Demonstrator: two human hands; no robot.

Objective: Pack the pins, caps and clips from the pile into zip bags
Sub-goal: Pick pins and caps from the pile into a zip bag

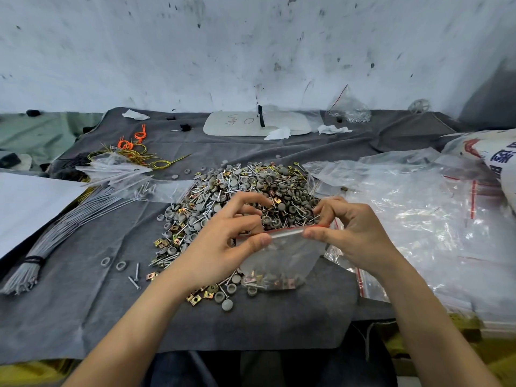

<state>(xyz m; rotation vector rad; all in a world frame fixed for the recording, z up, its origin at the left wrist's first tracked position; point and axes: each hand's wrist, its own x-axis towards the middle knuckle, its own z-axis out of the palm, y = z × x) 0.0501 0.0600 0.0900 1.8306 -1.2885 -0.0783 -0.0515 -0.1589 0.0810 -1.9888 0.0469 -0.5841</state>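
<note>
Zip bag (282,255) sits in front of the pile (245,188), over the grey cloth (83,303). Red-line seal on top runs left-right, long side hangs down toward the person, w/ pins/caps/clips bunched at the bottom. Left hand (223,247) pinches the seal's left end btwn thumb and forefinger, other fingers curled and raised. Right hand (351,233) pinches the right end, thumb in front, fingers bent behind. Both forearms come in from the near edge.

A workshop packing bench: hardware pile (240,202), stained wall (251,51), zip bags (418,219).
</note>
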